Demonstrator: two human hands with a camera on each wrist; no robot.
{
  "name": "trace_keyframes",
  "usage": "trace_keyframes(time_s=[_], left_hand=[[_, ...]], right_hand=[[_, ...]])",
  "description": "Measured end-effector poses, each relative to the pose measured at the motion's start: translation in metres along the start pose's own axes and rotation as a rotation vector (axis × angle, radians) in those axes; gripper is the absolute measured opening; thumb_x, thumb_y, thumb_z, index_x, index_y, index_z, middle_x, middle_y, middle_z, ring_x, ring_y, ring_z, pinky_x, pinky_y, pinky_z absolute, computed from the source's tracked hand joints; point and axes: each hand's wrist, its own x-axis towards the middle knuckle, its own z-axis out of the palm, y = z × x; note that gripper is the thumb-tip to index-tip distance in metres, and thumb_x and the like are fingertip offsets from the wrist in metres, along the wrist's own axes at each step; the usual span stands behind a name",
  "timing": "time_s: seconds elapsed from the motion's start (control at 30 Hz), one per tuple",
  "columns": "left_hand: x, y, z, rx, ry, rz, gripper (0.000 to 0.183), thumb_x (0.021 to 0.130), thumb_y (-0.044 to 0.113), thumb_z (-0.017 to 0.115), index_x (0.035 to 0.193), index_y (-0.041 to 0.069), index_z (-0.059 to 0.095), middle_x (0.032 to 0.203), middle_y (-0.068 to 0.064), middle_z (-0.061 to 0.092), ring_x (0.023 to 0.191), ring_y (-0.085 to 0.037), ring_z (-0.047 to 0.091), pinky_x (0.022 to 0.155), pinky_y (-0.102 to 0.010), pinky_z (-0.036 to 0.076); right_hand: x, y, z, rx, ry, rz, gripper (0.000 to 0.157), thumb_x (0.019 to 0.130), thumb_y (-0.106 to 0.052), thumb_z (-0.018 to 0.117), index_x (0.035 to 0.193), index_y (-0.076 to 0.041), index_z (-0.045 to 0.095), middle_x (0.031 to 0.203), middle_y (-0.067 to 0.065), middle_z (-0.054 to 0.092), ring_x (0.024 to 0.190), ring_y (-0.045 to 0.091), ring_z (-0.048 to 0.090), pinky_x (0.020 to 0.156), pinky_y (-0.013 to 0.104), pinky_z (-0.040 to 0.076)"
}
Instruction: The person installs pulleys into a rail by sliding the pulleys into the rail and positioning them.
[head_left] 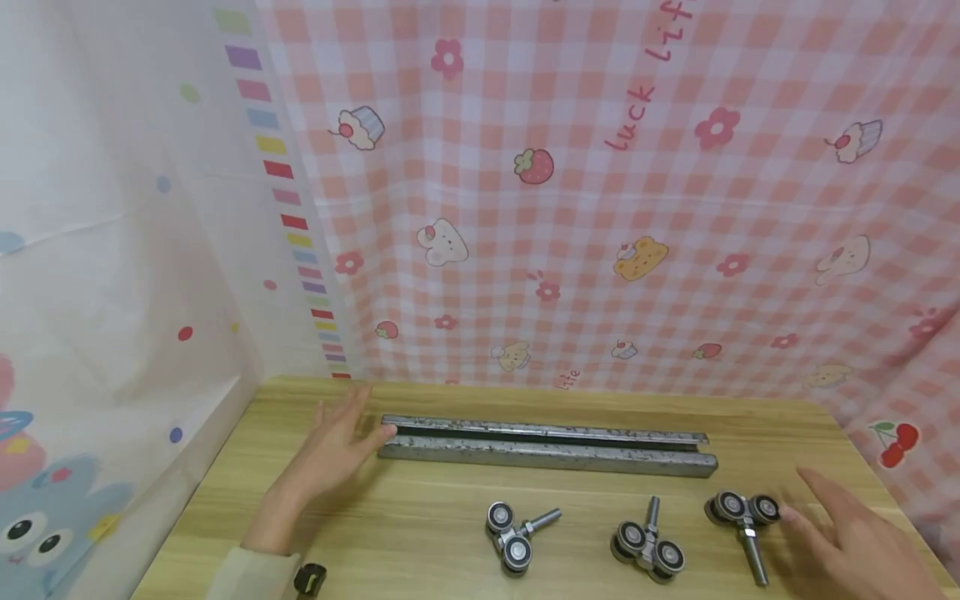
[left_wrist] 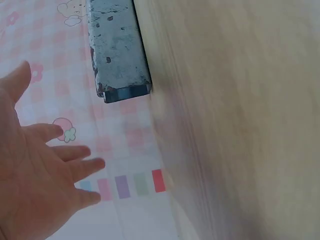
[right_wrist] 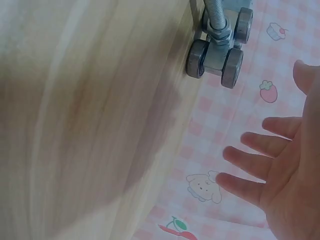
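Note:
A scuffed grey steel channel rail point(head_left: 547, 455) with a slot along its upper side lies crosswise on the wooden table. My left hand point(head_left: 330, 458) is at its left end, fingers spread. In the left wrist view a gap shows between that hand point(left_wrist: 40, 175) and the rail's end point(left_wrist: 120, 55). Three roller trolleys with threaded bolts lie in front of the rail: a left one point(head_left: 516, 550), a middle one point(head_left: 637, 537) and a right one point(head_left: 742, 508). Beside the right trolley is my right hand point(head_left: 862, 542), fingers extended and holding nothing; the right wrist view shows this trolley's wheels point(right_wrist: 232, 67) apart from the fingers.
The wooden table point(head_left: 405, 533) ends at the back against a pink checked cloth point(head_left: 487, 200) with printed figures. A white printed cloth point(head_left: 112, 292) hangs along the left side. A black band point(head_left: 309, 578) is at the left sleeve cuff.

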Motion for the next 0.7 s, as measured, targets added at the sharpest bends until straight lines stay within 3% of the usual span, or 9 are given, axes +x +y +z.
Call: trace_keyframes(time_s=[0.13,0.3,0.53,0.7], left_hand=[[0.001,0.003,0.000,-0.043,-0.032,-0.024,0.104,0.094,0.059,0.071,0.168,0.008,0.018,0.171,-0.020,0.018,0.155,-0.047,0.019,0.125,-0.067,0.007],[0.003,0.004,0.002,-0.059,-0.064,-0.013,0.114,0.085,0.052,0.084,0.166,0.003,0.022,0.169,-0.023,0.023,0.152,-0.049,0.026,0.123,-0.065,0.021],[0.008,0.003,0.004,-0.078,-0.110,0.007,0.109,0.082,0.038,0.090,0.161,-0.006,0.030,0.162,-0.027,0.037,0.145,-0.049,0.040,0.120,-0.063,0.030],[0.014,0.003,0.009,-0.072,-0.149,0.026,0.102,0.081,0.031,0.092,0.156,-0.010,0.037,0.158,-0.029,0.043,0.142,-0.048,0.044,0.118,-0.060,0.037]], right_hand=[[-0.005,-0.002,0.000,0.002,-0.006,0.011,0.073,0.106,-0.050,0.057,0.145,0.010,0.046,0.129,0.044,0.057,0.086,0.053,0.069,0.067,0.067,0.055],[-0.007,-0.004,0.001,-0.026,-0.054,0.048,0.076,0.105,-0.057,0.055,0.141,0.009,0.051,0.129,0.041,0.059,0.088,0.051,0.069,0.067,0.065,0.055],[-0.008,-0.009,-0.001,-0.032,-0.255,0.168,0.092,0.100,-0.073,0.046,0.134,0.012,0.056,0.119,0.036,0.065,0.094,0.049,0.068,0.071,0.060,0.056],[-0.012,-0.012,0.001,-0.026,-0.285,0.186,0.094,0.097,-0.075,0.052,0.129,0.013,0.059,0.107,0.027,0.071,0.090,0.044,0.070,0.071,0.059,0.058]])
